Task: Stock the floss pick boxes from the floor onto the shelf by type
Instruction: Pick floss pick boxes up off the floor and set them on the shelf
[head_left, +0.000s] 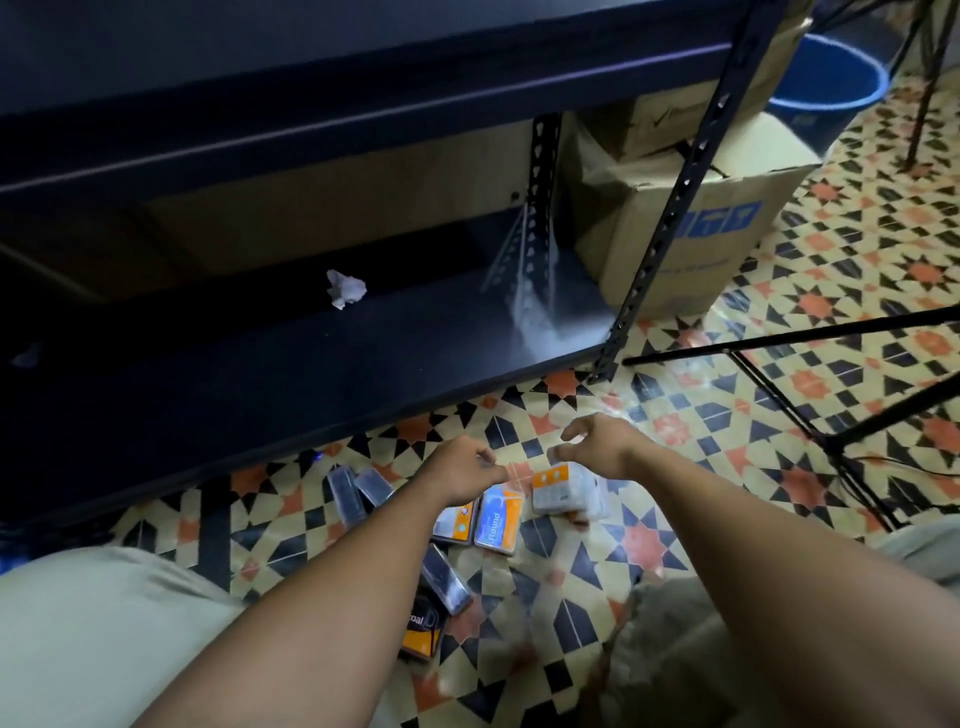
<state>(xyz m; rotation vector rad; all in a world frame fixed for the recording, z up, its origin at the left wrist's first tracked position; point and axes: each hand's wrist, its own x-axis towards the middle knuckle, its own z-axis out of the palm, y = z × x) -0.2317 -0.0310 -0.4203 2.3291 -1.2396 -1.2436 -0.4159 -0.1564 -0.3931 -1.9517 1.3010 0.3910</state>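
Several floss pick boxes lie scattered on the patterned tile floor in front of the black shelf (322, 358). A blue and orange box (497, 525) lies flat beside another partly under my left wrist. A white and orange box (563, 488) sits just below my right hand. Dark boxes (358, 491) lie to the left, one dark box (445, 579) and an orange and black box (423, 631) lie nearer me. My left hand (460, 475) hovers over the pile with loosely curled fingers, holding nothing. My right hand (597, 447) hovers with curved, spread fingers, empty.
A crumpled white paper (344, 288) lies on the bottom shelf board. Cardboard cartons (685, 234) stand right of the shelf post (670, 208). A blue bucket (831, 78) sits behind them. Black tripod legs (810, 410) cross the floor at right. My knees frame the pile.
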